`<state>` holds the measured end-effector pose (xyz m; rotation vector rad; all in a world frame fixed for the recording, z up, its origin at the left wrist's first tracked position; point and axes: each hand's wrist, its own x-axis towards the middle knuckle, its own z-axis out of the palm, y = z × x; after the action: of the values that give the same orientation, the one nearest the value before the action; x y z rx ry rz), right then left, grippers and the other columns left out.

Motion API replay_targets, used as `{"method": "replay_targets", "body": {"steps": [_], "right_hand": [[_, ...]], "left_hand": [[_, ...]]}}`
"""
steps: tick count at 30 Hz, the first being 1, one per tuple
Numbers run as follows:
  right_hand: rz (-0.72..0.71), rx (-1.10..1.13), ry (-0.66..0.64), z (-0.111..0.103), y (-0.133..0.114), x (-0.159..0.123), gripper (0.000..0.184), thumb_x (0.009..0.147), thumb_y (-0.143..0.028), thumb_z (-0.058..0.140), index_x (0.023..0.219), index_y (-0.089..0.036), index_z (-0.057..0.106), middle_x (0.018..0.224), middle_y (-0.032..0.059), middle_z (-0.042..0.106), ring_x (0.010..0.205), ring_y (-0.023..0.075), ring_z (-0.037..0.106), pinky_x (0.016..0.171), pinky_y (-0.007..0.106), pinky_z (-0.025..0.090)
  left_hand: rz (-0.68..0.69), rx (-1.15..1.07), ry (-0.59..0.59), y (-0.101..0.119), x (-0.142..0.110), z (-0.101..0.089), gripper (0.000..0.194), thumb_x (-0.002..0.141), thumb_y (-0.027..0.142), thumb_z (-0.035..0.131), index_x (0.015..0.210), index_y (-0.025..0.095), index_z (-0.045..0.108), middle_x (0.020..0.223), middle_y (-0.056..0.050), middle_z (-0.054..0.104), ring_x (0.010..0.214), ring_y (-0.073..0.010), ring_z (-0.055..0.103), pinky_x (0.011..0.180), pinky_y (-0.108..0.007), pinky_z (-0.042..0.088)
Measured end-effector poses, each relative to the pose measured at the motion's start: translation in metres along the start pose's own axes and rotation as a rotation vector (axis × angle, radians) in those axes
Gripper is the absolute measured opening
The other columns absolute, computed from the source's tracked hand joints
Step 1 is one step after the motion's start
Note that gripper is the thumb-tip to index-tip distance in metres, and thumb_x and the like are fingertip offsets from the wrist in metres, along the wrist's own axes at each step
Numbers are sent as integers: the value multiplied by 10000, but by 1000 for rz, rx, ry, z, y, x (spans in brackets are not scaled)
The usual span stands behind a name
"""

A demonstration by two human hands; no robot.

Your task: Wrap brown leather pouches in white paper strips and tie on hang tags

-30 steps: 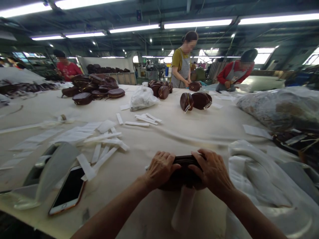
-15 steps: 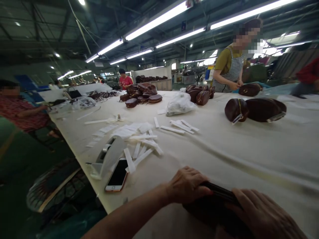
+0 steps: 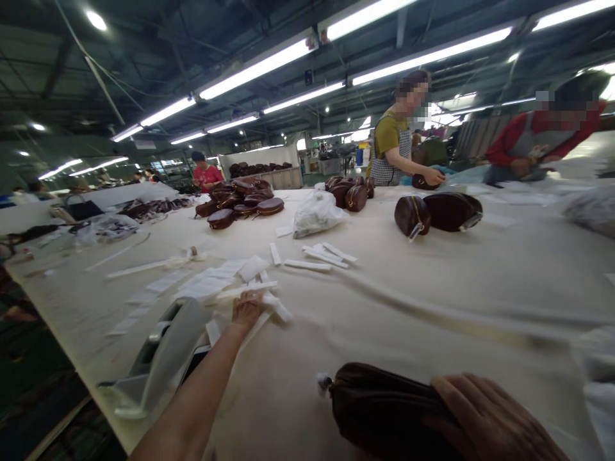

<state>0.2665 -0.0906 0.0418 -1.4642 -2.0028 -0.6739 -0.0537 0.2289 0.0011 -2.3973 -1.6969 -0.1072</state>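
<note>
My right hand [image 3: 490, 410] grips a dark brown leather pouch [image 3: 384, 403] by its upper side near the table's front edge. A zipper end with a small pale wrapped piece sticks out at the pouch's left end. Out at the pile of white strips [image 3: 275, 306], my left hand [image 3: 248, 308] lies with its fingers curled down and closed on a strip; the fingertips are partly hidden. Just left of that forearm stands a grey tape dispenser [image 3: 168, 352]. A phone [image 3: 195, 362] lies between them, mostly covered by the forearm.
Two brown pouches [image 3: 449, 211] lie further back on the white table [image 3: 384, 288]. Beyond the strips are a clear plastic bag [image 3: 317, 214] and a heap of pouches [image 3: 240, 202]. A co-worker in a checked apron [image 3: 391, 150] and one in red sleeves [image 3: 523, 147] stand across the table.
My left hand has left the pouch and reached forward and left to the white strips. My right hand still holds the pouch. The view has swung to the right.
</note>
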Motion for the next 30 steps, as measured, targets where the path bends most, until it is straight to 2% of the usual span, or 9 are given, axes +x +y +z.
{"method": "replay_targets", "body": {"steps": [5, 10, 13, 16, 17, 19, 22, 27, 30], "right_hand": [[85, 44, -111, -5, -4, -1, 239, 937, -375, 418, 953, -181, 557, 740, 32, 609, 620, 165, 566, 588, 287, 424], [203, 121, -163, -10, -8, 0, 285, 897, -396, 494, 1084, -181, 514, 847, 59, 628, 732, 190, 597, 658, 308, 489], [333, 148, -114, -13, -10, -3, 406, 819, -426, 594, 1124, -183, 478, 891, 75, 630, 791, 218, 610, 698, 341, 518], [508, 186, -56, -13, -12, -7, 669, 725, -450, 674, 1265, -181, 386, 973, 92, 620, 846, 244, 617, 735, 387, 537], [565, 206, -29, -12, -12, -8, 753, 702, -453, 691, 1310, -180, 342, 1017, 102, 605, 877, 252, 615, 753, 401, 540], [636, 256, 49, -11, -13, -9, 872, 660, -465, 722, 1357, -180, 282, 1113, 128, 553, 949, 268, 596, 800, 434, 536], [605, 306, 140, -11, -13, -9, 878, 644, -473, 741, 1349, -191, 300, 1224, 159, 461, 1076, 299, 530, 874, 487, 504], [471, 226, 171, -15, -12, -11, 506, 723, -448, 692, 1151, -223, 543, 1273, 145, 392, 1170, 328, 441, 902, 515, 473], [390, 121, 214, -15, -12, -15, 379, 749, -423, 675, 1061, -215, 616, 1205, 136, 461, 1133, 334, 455, 928, 563, 427]], "left_hand": [[12, -22, 109, 4, 6, -18, 206, 917, 266, 480, 1022, 111, 566, 920, -78, 612, 869, -203, 593, 815, -386, 470], [130, -130, 281, 47, -3, -74, 259, 928, 225, 346, 1054, 88, 526, 855, -136, 627, 793, -256, 608, 693, -341, 451], [396, -207, 324, 93, -34, -117, 200, 932, 301, 413, 987, 170, 554, 857, -63, 634, 821, -197, 602, 774, -289, 443], [946, -317, 408, 141, -75, -150, 227, 944, 221, 396, 1133, 159, 504, 834, -44, 629, 776, -167, 588, 723, -270, 437], [1046, -332, 412, 156, -86, -156, 234, 940, 207, 403, 1149, 147, 491, 815, -41, 621, 736, -166, 577, 688, -273, 435], [1151, -309, 351, 179, -104, -163, 218, 920, 184, 439, 1126, 145, 500, 790, -32, 605, 696, -174, 559, 653, -284, 433], [1183, -236, 225, 203, -117, -163, 157, 902, 183, 476, 1044, 162, 539, 767, -19, 581, 682, -177, 538, 644, -283, 439], [1172, -232, 105, 228, -124, -161, 152, 891, 253, 539, 997, 146, 557, 762, -17, 558, 696, -173, 515, 650, -269, 453], [1182, -235, 91, 233, -125, -161, 135, 888, 240, 541, 969, 137, 573, 780, -26, 559, 722, -178, 511, 686, -276, 460]]}}
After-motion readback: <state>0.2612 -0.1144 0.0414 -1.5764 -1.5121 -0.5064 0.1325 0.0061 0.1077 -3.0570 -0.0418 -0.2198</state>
